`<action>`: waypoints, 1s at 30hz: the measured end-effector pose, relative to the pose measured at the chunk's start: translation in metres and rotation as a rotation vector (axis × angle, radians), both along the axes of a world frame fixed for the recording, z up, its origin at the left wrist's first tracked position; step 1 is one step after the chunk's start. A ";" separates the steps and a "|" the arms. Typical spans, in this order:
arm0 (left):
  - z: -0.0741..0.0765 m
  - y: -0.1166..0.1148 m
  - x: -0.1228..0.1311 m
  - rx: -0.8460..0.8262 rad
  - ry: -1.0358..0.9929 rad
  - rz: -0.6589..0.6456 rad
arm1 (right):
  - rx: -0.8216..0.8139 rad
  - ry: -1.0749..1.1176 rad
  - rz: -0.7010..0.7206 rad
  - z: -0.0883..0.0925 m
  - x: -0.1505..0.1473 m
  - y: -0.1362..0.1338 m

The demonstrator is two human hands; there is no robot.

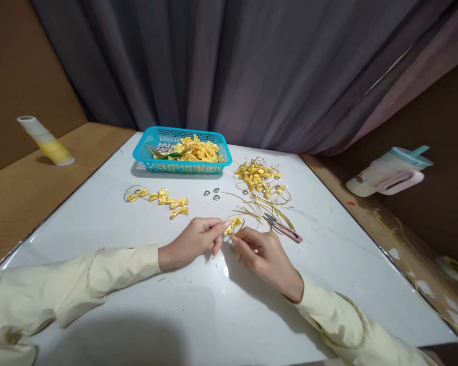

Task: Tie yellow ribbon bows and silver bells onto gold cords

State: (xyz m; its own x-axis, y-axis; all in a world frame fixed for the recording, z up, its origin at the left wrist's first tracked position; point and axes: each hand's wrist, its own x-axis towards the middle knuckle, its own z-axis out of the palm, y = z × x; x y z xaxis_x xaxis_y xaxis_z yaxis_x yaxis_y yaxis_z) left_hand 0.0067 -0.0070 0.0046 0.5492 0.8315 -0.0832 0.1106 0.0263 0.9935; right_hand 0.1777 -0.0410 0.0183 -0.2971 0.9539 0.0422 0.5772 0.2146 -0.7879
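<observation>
My left hand (196, 240) and my right hand (262, 252) meet at the middle of the white table (137, 284). Both pinch one small yellow ribbon bow (233, 224) between their fingertips, just above the tabletop. Right of my right hand lies a pink thread snipper (284, 229) on loose yellow cords (252, 206). A row of finished yellow bows (164, 198) lies left of centre. Three small silver heart charms (212, 193) sit between the bows and the cords.
A turquoise basket (148, 147) with many yellow bows stands at the back. A heap of bows with cords (256, 175) lies to its right. A yellow-white roll (46, 141) rests on the left ledge, a pink-and-teal jug (391, 173) on the right ledge. Grey curtain behind.
</observation>
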 end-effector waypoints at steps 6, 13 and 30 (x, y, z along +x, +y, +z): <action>0.001 -0.003 0.000 0.114 0.021 -0.052 | -0.015 -0.006 -0.009 0.002 -0.001 -0.001; 0.002 -0.004 0.003 0.106 0.085 -0.015 | 0.002 -0.016 -0.004 0.001 -0.001 -0.001; 0.004 -0.003 0.005 0.136 0.122 0.078 | -0.113 0.051 -0.023 0.006 0.001 0.000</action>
